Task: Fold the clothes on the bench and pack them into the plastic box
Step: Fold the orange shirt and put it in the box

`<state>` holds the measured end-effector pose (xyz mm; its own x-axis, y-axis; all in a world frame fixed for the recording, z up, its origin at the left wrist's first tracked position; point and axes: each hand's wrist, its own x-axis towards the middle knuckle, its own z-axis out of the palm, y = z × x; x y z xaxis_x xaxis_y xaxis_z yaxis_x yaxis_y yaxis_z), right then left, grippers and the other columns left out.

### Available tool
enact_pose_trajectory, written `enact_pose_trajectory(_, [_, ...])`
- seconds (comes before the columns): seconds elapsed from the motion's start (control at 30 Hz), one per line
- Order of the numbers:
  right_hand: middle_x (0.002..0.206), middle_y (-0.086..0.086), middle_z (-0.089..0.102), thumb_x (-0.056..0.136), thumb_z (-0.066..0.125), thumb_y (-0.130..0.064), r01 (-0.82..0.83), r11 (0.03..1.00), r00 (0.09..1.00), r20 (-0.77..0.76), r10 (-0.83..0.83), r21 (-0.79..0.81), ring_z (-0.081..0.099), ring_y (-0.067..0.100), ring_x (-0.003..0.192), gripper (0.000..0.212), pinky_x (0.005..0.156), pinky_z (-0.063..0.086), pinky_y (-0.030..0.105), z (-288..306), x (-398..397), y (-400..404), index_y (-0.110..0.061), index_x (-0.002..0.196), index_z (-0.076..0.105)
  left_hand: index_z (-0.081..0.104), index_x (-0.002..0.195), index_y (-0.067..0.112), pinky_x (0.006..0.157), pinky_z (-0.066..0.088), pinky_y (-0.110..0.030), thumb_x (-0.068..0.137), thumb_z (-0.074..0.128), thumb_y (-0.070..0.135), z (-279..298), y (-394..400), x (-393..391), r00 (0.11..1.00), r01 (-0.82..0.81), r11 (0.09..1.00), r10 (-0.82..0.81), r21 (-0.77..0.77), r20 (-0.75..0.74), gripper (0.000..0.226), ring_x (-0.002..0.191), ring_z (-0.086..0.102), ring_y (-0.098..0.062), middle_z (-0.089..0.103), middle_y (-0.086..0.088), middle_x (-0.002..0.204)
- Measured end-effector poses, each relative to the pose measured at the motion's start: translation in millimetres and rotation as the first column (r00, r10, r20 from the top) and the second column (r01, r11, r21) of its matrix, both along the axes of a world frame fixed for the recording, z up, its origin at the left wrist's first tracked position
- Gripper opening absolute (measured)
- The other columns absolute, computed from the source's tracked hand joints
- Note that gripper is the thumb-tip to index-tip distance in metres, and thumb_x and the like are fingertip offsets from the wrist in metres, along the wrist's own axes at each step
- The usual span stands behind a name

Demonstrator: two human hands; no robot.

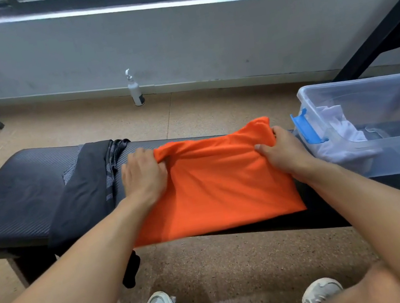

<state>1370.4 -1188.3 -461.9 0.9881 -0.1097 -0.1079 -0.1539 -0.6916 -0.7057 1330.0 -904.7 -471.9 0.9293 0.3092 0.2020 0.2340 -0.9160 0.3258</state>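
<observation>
Head view: an orange garment (212,183) is laid folded across the black worktop (15,200), its far corners pinched by the fingers of the left hand (144,174) and the right hand (281,150). A black garment (88,192) is draped to its left. White cloth (339,132) is seen inside the plastic box (387,161) at the right.

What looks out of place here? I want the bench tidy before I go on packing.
The black garment lies unfolded left of the orange shirt, and part of it hangs off the front edge of the bench toward the floor. A white spray bottle stands alone on the floor by the wall. Nothing looks spilled or damaged.
</observation>
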Motion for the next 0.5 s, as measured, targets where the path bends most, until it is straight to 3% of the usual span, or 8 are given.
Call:
enact_pose_trajectory(0.07, [0.129, 0.01, 0.062, 0.096, 0.064, -0.033, -0.002, 0.999, 0.997, 0.077, 0.005, -0.043, 0.06, 0.031, 0.118, 0.054, 0.097, 0.046, 0.041, 1.0, 0.8, 5.8, -0.014, 0.142, 0.043, 0.055, 0.118, 0.009, 0.1, 0.036, -0.044, 0.097, 0.054, 0.031, 4.5, 0.4, 3.9, 0.985, -0.002, 0.992, 0.024, -0.129, 0.17, 0.031, 0.118, 0.048, -0.032, 0.055, -0.014, 0.124])
enact_pose_trajectory(0.1, [0.132, 0.012, 0.061, 0.098, 0.061, -0.031, -0.011, 0.997, 0.995, 0.095, 0.019, -0.078, 0.059, 0.034, 0.12, 0.057, 0.098, 0.045, 0.042, 0.5, 1.3, 8.6, -0.014, 0.146, 0.037, 0.048, 0.131, 0.009, 0.107, 0.034, -0.044, 0.096, 0.058, 0.034, 4.4, 0.9, 5.3, 0.982, -0.001, 0.983, 0.036, -0.182, 0.186, 0.045, 0.128, 0.044, -0.03, 0.05, -0.013, 0.137])
enact_pose_trajectory(0.17, [0.143, 0.015, 0.055, 0.099, 0.058, -0.027, -0.057, 0.982, 0.995, 0.075, 0.072, -0.181, 0.056, 0.039, 0.126, 0.073, 0.103, 0.043, 0.046, -0.9, 0.7, 13.7, -0.018, 0.158, 0.015, 0.026, 0.152, 0.012, 0.12, 0.021, -0.043, 0.093, 0.063, 0.042, -3.1, 0.4, 6.7, 0.996, 0.024, 0.983, -0.008, -0.183, 0.089, 0.076, 0.148, 0.024, -0.029, 0.029, -0.01, 0.159])
enact_pose_trajectory(0.23, [0.147, 0.018, 0.051, 0.099, 0.055, -0.026, -0.125, 0.949, 0.991, 0.0, 0.13, -0.291, 0.054, 0.04, 0.127, 0.086, 0.105, 0.044, 0.05, -5.2, -0.4, 17.1, -0.02, 0.161, -0.004, 0.012, 0.158, 0.016, 0.125, 0.009, -0.041, 0.094, 0.06, 0.046, -14.4, -3.7, 5.6, 0.995, 0.092, 0.986, -0.095, -0.141, -0.01, 0.086, 0.154, 0.007, -0.026, 0.013, -0.009, 0.166])
enact_pose_trajectory(0.33, [0.152, 0.014, 0.045, 0.097, 0.057, -0.028, -0.182, 0.914, 0.983, -0.085, 0.162, -0.364, 0.051, 0.037, 0.132, 0.089, 0.107, 0.042, 0.051, -9.5, -2.5, 19.5, -0.018, 0.161, -0.004, 0.013, 0.159, 0.021, 0.126, 0.006, -0.041, 0.095, 0.056, 0.05, -22.9, -10.7, 1.7, 0.976, 0.2, 0.973, -0.208, -0.114, -0.058, 0.083, 0.155, 0.0, -0.023, 0.007, -0.006, 0.168])
enact_pose_trajectory(0.5, [0.159, 0.008, 0.029, 0.093, 0.057, -0.021, -0.184, 0.905, 0.982, -0.024, 0.19, -0.384, 0.046, 0.035, 0.136, 0.091, 0.108, 0.042, 0.052, -8.5, -2.5, 20.7, -0.026, 0.161, -0.003, 0.017, 0.158, 0.029, 0.125, -0.002, -0.042, 0.09, 0.05, 0.066, -32.4, -18.1, -3.5, 0.898, 0.358, 0.932, -0.36, -0.056, -0.253, 0.084, 0.155, -0.006, -0.022, 0.003, -0.004, 0.168])
